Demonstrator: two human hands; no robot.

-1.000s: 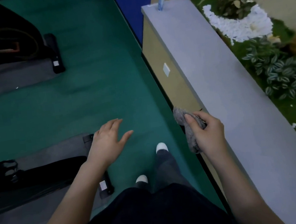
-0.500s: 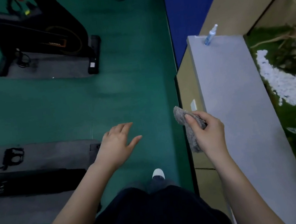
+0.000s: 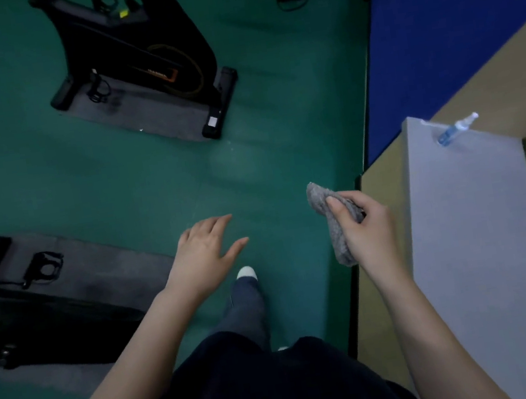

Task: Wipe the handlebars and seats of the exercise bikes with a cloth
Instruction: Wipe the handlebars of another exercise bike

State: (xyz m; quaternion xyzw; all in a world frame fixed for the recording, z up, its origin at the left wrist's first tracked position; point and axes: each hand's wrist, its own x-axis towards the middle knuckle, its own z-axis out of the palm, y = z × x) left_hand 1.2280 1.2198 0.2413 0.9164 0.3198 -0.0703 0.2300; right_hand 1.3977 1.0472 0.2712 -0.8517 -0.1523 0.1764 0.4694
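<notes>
My right hand (image 3: 363, 228) grips a crumpled grey cloth (image 3: 335, 222), held in the air beside the grey ledge. My left hand (image 3: 206, 254) hovers over the green floor with fingers spread and relaxed, holding nothing. A black exercise bike (image 3: 144, 56) stands on a grey mat at the upper middle; only its frame and base show, its handlebars and seat are out of view. A second black exercise bike (image 3: 30, 319) lies at the left edge, with a pedal showing, close to my left forearm.
A long grey ledge (image 3: 477, 252) runs along the right, with a small blue spray bottle (image 3: 453, 131) at its far end. Beyond it lie white pebbles and greenery. A blue wall panel (image 3: 453, 17) stands at the upper right. Green floor (image 3: 116, 187) stretches between the bikes.
The view has swung left and forward: the far bike has come further into frame and the ledge has shifted right. Both hands keep their pose; the cloth stays in my right hand.
</notes>
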